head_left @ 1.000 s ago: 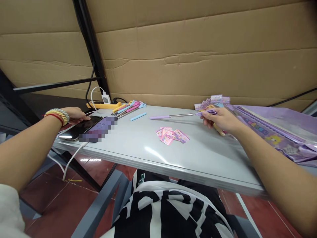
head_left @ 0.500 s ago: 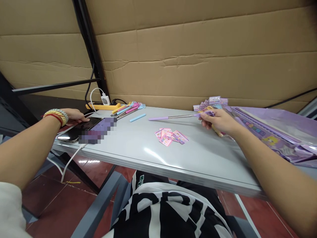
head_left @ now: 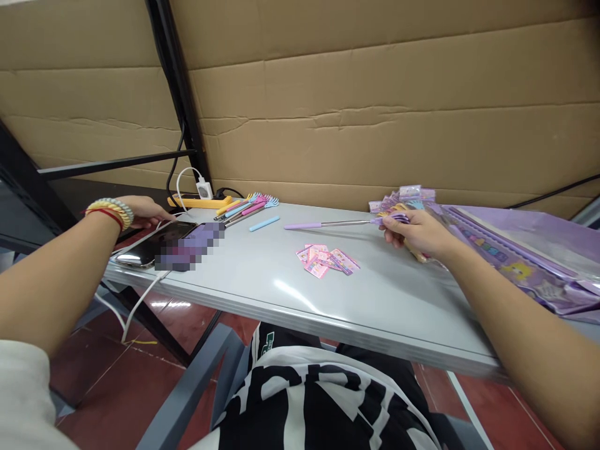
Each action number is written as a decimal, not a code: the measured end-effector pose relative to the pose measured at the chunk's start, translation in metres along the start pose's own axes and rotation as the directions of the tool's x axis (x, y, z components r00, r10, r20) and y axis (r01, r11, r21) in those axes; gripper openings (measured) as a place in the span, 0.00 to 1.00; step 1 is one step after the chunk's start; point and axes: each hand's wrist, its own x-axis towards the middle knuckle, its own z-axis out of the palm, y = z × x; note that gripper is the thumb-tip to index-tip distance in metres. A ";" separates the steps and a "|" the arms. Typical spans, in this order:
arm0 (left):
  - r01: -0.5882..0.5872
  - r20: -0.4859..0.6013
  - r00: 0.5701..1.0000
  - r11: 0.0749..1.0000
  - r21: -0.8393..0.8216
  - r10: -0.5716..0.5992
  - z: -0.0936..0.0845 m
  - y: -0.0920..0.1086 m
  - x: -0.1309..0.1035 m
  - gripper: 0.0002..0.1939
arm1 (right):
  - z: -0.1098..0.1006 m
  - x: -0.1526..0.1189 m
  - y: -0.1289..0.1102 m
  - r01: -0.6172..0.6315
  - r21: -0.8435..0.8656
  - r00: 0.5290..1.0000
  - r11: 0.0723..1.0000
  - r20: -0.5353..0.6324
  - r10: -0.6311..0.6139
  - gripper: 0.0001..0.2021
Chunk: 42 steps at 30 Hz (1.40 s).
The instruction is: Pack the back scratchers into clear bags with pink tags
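Note:
My right hand (head_left: 409,231) is closed round the forked end of a purple telescopic back scratcher (head_left: 344,223). Its metal rod and purple handle point left, low over the grey table. On the left, my left hand (head_left: 149,211) rests at the far edge of a dark phone (head_left: 157,244), by a white cable, with its fingers stretched out. Beside that phone lies a second phone with a blurred purple screen (head_left: 190,245). Small pink printed cards (head_left: 323,259) lie in a loose pile at mid-table. Further back are several back scratchers (head_left: 248,206) in yellow, blue and pink.
A light blue stick (head_left: 264,224) lies near the back scratchers. Behind the phones is a yellow power strip (head_left: 197,202) with a white charger (head_left: 204,189). A purple plastic bag (head_left: 525,250) covers the right end, next to packaged pieces (head_left: 412,195). A cardboard wall (head_left: 328,125) stands behind.
My left hand has slid back off the phone's face to its far edge. The view has shifted slightly; my right hand keeps its hold on the back scratcher.

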 end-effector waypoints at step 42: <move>-0.762 -0.204 0.560 0.596 0.253 0.803 0.124 0.267 -0.033 0.18 | -0.002 0.003 0.007 0.186 -0.550 0.974 0.814 -0.007 -0.227 0.15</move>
